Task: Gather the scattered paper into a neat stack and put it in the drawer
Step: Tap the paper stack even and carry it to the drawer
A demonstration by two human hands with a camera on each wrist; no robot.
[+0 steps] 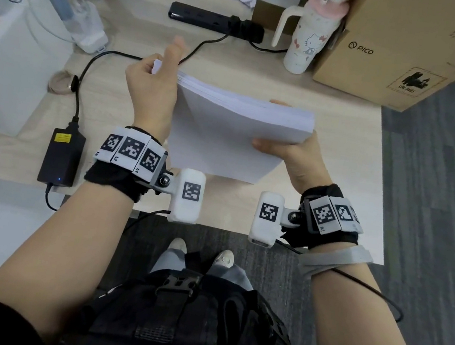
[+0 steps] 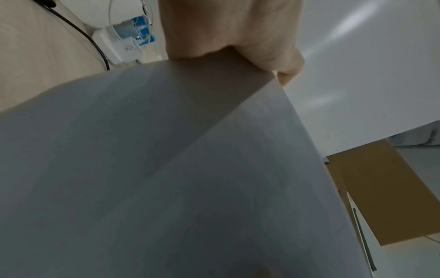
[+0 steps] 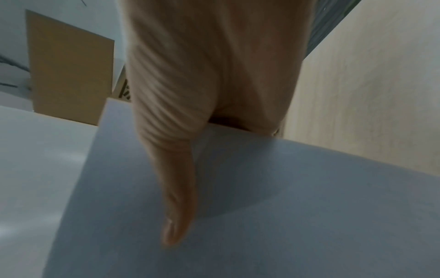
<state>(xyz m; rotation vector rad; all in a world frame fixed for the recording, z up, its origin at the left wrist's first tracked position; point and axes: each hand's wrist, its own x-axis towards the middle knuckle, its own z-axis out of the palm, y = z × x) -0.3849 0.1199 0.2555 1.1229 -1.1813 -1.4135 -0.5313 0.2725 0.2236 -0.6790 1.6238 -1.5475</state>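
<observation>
A thick stack of white paper (image 1: 227, 130) stands tilted on its near edge on the wooden desk (image 1: 339, 172), held between both hands. My left hand (image 1: 153, 86) grips the stack's upper left corner, fingers curled behind it and thumb raised. My right hand (image 1: 289, 152) holds the right edge, thumb lying across the front sheet (image 3: 285, 206) and fingertips showing over the top. In the left wrist view the paper (image 2: 166, 169) fills the frame below my left hand (image 2: 233, 37). In the right wrist view my right hand (image 3: 190, 131) pinches the sheet. No drawer is in view.
A black power strip (image 1: 214, 19) and its cable lie behind the stack. A black power adapter (image 1: 62, 156) sits at the desk's front left, a white box (image 1: 6, 71) further left. A white handled cup (image 1: 308, 33) and a cardboard box (image 1: 412, 49) stand at the back right.
</observation>
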